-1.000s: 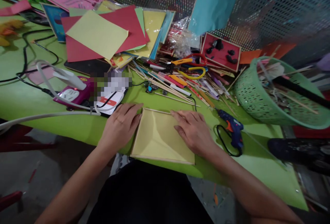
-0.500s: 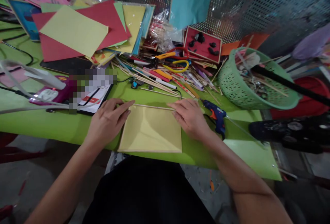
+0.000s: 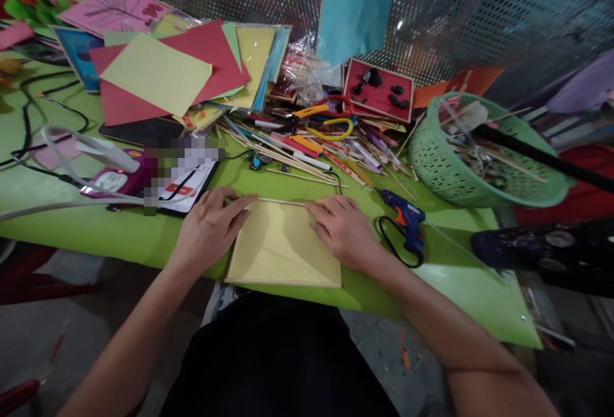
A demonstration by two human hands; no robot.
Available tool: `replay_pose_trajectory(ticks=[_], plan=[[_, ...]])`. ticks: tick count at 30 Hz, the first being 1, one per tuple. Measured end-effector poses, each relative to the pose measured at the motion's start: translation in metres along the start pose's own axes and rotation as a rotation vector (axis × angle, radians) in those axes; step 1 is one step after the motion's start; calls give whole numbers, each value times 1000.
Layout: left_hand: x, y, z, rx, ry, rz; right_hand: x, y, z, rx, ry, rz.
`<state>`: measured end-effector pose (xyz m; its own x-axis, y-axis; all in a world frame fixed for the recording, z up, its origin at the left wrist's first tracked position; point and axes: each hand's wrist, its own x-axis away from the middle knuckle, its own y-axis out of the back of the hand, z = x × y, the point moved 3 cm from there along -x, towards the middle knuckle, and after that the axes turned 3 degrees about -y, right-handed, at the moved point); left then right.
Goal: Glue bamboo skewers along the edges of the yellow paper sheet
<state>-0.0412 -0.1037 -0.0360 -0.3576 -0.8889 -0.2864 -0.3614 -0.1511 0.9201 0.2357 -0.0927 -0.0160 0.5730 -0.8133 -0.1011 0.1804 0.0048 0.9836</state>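
Note:
A yellow sheet of card (image 3: 288, 251) edged with thin wooden sticks lies flat at the table's front edge. Along its far side runs a thin wooden stick (image 3: 281, 201). My left hand (image 3: 211, 222) grips that stick at the far left corner, thumb and forefinger close together. At the far right corner my right hand (image 3: 343, 228) presses on the same stick, fingers bent over it and hiding the corner. Just right of my right hand, a blue glue gun (image 3: 405, 215) lies on its side.
Loose sticks, pens and yellow-handled scissors (image 3: 336, 129) are heaped behind the card. Coloured paper (image 3: 158, 75) is stacked at the back left. A green basket (image 3: 441, 167) stands right. A magenta device (image 3: 118, 174) with cables and a phone-like black-edged object (image 3: 192, 187) lie left.
My right hand has slid left along the far stick, closer to my left hand. My left hand keeps its hold at the corner. The whole view has shifted slightly.

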Motion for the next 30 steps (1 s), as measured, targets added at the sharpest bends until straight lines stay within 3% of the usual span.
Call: replay_pose_trajectory(ticks=[6,10,13,17,30], plan=[[2,-1,2,76,30,-55,13,22,14,-57,22,-40],[2,0,3,104,44,-78,43,32,40,-186,119,52],[0,1,3,103,44,-71,65,26,57,-233,151,144],[-3,0,2,96,45,-55,77,11,67,-205,144,173],[-45,-5,-13,23,-70,51,76,7,64,-105,153,33]])
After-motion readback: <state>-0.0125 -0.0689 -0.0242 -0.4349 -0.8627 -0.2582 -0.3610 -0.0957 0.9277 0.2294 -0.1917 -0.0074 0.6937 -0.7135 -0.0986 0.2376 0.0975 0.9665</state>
